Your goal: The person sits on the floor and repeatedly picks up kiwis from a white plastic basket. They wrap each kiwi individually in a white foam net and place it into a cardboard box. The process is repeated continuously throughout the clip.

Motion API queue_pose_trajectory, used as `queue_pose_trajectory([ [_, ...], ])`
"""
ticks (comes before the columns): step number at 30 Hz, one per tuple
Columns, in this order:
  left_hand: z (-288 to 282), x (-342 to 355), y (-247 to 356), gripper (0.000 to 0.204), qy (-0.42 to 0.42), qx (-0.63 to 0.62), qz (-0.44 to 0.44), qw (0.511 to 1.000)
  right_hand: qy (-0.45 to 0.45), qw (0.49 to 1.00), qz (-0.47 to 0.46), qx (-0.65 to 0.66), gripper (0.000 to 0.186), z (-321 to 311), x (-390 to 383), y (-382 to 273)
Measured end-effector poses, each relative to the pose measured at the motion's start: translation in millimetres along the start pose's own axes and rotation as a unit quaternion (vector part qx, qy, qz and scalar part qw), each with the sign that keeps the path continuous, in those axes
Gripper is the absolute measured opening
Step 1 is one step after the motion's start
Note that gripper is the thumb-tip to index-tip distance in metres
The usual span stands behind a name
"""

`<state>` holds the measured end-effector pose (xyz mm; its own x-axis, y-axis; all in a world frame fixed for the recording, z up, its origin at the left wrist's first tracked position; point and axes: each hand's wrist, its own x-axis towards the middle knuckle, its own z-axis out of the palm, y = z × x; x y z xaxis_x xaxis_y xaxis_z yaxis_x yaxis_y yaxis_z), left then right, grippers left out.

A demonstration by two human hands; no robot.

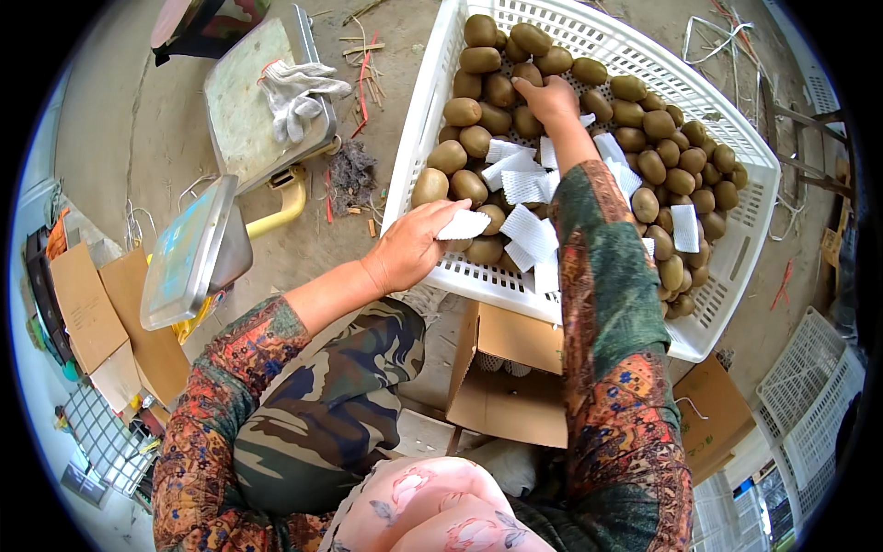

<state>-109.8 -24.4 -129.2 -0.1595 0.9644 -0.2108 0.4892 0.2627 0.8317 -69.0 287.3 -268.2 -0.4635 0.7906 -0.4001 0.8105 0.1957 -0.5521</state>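
1. Pink floral cloth (423, 506) lies nearest the camera, at the lower edge.
2. Toward the left, a grey scale head with a pale blue panel (189, 244) stands beside a pale, flat metal scale platform (235, 101), where a white knitted glove (296, 97) lies.
3. Next comes a leg in green, brown and black camouflage cloth (322, 386).
4. The left hand (409, 250) is partly curled, pinching a white foam-net sleeve (464, 224) at the crate's near-left corner; whether the sleeve contains anything cannot be told.
5. Brown oval kiwifruit (448, 156) fill much of the white slotted plastic crate (420, 124), with loose white foam-net sleeves (523, 187) scattered over them.
6. Below the crate is an open brown cardboard box (510, 409).
7. The right hand (554, 101) reaches into the crate, thumb stretched leftward against the kiwifruit; its fingers are mostly hidden, so I cannot tell whether it grasps one.
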Motion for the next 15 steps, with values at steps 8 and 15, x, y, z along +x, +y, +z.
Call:
queue_pose_trajectory([
  [8,-26,27,19,0.039,-0.120,-0.422,-0.209,0.874,-0.031,0.948,-0.078,0.308,0.051,-114,-146,-14],
  [15,-30,8,39,0.040,-0.209,-0.414,-0.172,0.869,-0.077,0.941,-0.301,0.137,0.045,-159,-275,-44],
])
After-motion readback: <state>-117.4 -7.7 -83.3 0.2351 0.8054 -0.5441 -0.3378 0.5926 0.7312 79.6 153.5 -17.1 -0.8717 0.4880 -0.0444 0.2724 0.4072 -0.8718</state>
